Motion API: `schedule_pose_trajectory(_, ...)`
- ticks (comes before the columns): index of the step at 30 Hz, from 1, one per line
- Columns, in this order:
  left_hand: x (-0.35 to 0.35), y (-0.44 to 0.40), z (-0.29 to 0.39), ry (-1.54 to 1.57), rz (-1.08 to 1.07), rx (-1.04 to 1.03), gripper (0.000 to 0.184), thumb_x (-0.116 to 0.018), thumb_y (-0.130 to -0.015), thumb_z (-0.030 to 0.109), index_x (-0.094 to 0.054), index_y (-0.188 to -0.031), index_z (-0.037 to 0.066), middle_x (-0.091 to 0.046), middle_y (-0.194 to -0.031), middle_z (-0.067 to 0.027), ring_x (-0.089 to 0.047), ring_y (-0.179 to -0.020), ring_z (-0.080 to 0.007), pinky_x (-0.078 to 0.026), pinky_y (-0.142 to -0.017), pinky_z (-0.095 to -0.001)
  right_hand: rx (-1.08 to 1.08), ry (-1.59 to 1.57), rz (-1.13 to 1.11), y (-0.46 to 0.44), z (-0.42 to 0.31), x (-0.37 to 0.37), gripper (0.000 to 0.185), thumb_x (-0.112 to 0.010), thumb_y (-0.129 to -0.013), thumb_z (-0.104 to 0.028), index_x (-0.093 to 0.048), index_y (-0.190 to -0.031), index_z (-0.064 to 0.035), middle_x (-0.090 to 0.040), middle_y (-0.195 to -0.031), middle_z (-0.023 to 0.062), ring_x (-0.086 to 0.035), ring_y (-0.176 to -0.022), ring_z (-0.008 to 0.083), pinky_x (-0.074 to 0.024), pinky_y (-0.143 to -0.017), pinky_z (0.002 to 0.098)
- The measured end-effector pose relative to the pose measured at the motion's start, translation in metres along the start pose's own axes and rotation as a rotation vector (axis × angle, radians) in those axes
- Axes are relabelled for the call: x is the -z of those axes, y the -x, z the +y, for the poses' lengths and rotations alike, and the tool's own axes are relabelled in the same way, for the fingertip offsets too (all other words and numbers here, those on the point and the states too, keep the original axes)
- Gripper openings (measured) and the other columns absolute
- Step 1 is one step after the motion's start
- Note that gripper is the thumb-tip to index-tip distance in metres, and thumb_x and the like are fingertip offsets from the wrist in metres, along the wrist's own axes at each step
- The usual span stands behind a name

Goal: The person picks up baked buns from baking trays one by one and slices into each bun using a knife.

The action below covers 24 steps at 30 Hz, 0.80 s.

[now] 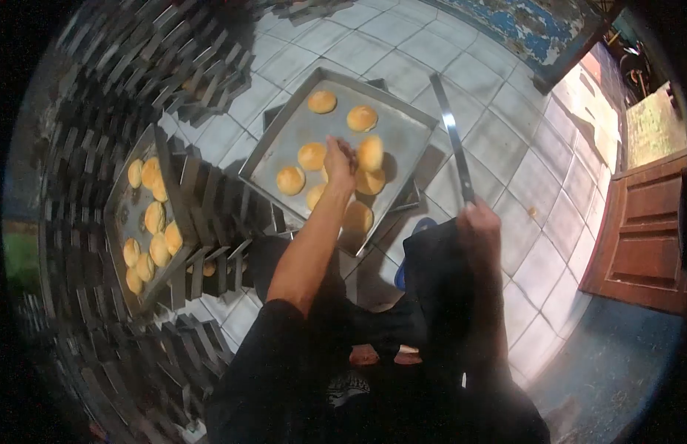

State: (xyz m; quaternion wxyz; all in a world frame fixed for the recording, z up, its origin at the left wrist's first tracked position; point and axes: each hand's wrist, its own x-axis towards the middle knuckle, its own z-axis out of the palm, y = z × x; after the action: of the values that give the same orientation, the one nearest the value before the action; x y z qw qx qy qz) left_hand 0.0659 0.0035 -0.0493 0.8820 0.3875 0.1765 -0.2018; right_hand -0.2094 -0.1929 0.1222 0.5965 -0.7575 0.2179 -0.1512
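My left hand (341,164) reaches over a square metal baking tray (273,159). Its curled fingers are at the edge of a round golden bun (370,153), which is tilted, slightly blurred and raised over another bun (371,182). More buns lie spread on the tray, among them one at the far corner (322,101) and one at the near left (290,180); my forearm partly covers others. My right hand (479,222) is wrapped round the handle of a long, straight-bladed knife (453,129). The blade points forward, above the floor to the right of the tray.
On the left, a second tray (182,222) of buns sits among stacked dark metal trays (99,244). White floor tiles (506,148) surround the work. A wooden door (643,237) stands at the right, and a peeling blue panel (525,26) at the back.
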Motion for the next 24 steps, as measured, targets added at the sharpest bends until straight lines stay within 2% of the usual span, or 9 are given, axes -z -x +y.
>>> schedule_pose_trajectory(1, -0.016, -0.006, 0.003, -0.229, 0.103, -0.152, 0.058, -0.046, -0.108, 0.050, -0.057, -0.135, 0.001, -0.065, -0.129, -0.0156, -0.064, -0.115, -0.0275, -0.049, -0.102, -0.0460, -0.002, -0.007, 0.011, -0.009, 0.009, -0.005, 0.020, -0.054, -0.104, -0.018, -0.060, -0.096, -0.0018, -0.052, -0.071, -0.0018, -0.043, -0.054, 0.0065, -0.0349, -0.048, 0.0230)
schedule_pose_trajectory(3, -0.024, -0.041, 0.005, -0.518, 0.157, -0.349, 0.050, -0.058, -0.104, 0.039, -0.058, -0.129, -0.005, -0.067, -0.116, -0.0157, -0.065, -0.101, -0.0263, -0.052, -0.087, -0.0414, -0.327, -0.523, -0.076, -0.025, 0.024, -0.018, 0.032, -0.054, -0.105, -0.019, -0.063, -0.128, 0.0006, -0.056, -0.076, 0.0003, -0.044, -0.053, 0.0040, -0.0356, -0.048, 0.0215)
schedule_pose_trajectory(7, -0.008, -0.112, 0.014, -0.716, 0.135, -0.177, 0.047, -0.064, -0.100, 0.036, -0.060, -0.123, -0.004, -0.067, -0.102, -0.0152, -0.065, -0.085, -0.0270, -0.053, -0.074, -0.0434, -0.384, -0.487, -0.074, -0.031, 0.027, -0.025, 0.036, -0.055, -0.106, -0.019, -0.059, -0.138, -0.0019, -0.057, -0.077, 0.0001, -0.041, -0.053, 0.0012, -0.0326, -0.046, 0.0197)
schedule_pose_trajectory(9, -0.025, -0.127, 0.011, -0.927, 0.345, -0.119, 0.045, -0.066, -0.098, 0.032, -0.061, -0.124, -0.004, -0.067, -0.110, -0.0159, -0.067, -0.081, -0.0236, -0.053, -0.063, -0.0360, -0.364, -0.523, -0.080, -0.034, 0.029, -0.025, 0.037, -0.056, -0.106, -0.019, -0.058, -0.139, -0.0023, -0.058, -0.077, -0.0004, -0.041, -0.053, 0.0009, -0.0324, -0.047, 0.0193)
schedule_pose_trajectory(12, -0.045, -0.139, -0.001, -0.365, 0.367, 0.048, 0.053, -0.077, -0.089, 0.030, -0.060, -0.126, -0.005, -0.068, -0.111, -0.0174, -0.069, -0.087, -0.0259, -0.056, -0.070, -0.0358, -0.344, -0.557, -0.089, -0.034, 0.024, -0.026, 0.038, -0.059, -0.105, -0.018, -0.058, -0.141, -0.0041, -0.058, -0.077, -0.0021, -0.040, -0.055, 0.0001, -0.0312, -0.048, 0.0183)
schedule_pose_trajectory(16, -0.044, -0.156, -0.020, -0.431, 0.307, 0.117, 0.062, -0.083, -0.084, 0.027, -0.057, -0.128, -0.006, -0.068, -0.112, -0.0175, -0.070, -0.091, -0.0273, -0.059, -0.077, -0.0375, -0.383, -0.588, -0.099, -0.036, 0.021, -0.025, 0.038, -0.058, -0.105, -0.017, -0.058, -0.142, -0.0052, -0.058, -0.077, -0.0023, -0.040, -0.054, 0.0003, -0.0310, -0.048, 0.0184)
schedule_pose_trajectory(18, -0.044, -0.152, -0.035, -0.761, 0.244, -0.264, 0.071, -0.087, -0.081, 0.027, -0.052, -0.133, -0.006, -0.067, -0.115, -0.0182, -0.070, -0.094, -0.0283, -0.059, -0.081, -0.0408, -0.380, -0.576, -0.108, -0.036, 0.020, -0.024, 0.038, -0.058, -0.105, -0.017, -0.058, -0.142, -0.0056, -0.058, -0.077, -0.0024, -0.040, -0.054, 0.0004, -0.0310, -0.048, 0.0183)
schedule_pose_trajectory(21, -0.058, -0.140, -0.049, -0.749, -0.076, -0.403, 0.072, -0.086, -0.083, 0.022, -0.047, -0.137, -0.005, -0.067, -0.116, -0.0192, -0.070, -0.100, -0.0280, -0.059, -0.082, -0.0412, -0.394, -0.617, -0.099, -0.036, 0.018, -0.024, 0.039, -0.058, -0.105, -0.017, -0.058, -0.143, -0.0057, -0.058, -0.077, -0.0022, -0.040, -0.054, 0.0006, -0.0308, -0.048, 0.0184)
schedule_pose_trajectory(24, -0.093, -0.094, -0.037, -0.610, -0.127, -0.343, 0.069, -0.084, -0.085, 0.017, -0.045, -0.138, -0.003, -0.066, -0.119, -0.0205, -0.068, -0.105, -0.0272, -0.058, -0.087, -0.0412, -0.362, -0.588, -0.098, -0.033, 0.023, -0.027, 0.039, -0.058, -0.105, -0.016, -0.057, -0.143, -0.0063, -0.057, -0.076, -0.0025, -0.040, -0.053, 0.0004, -0.0298, -0.047, 0.0184)
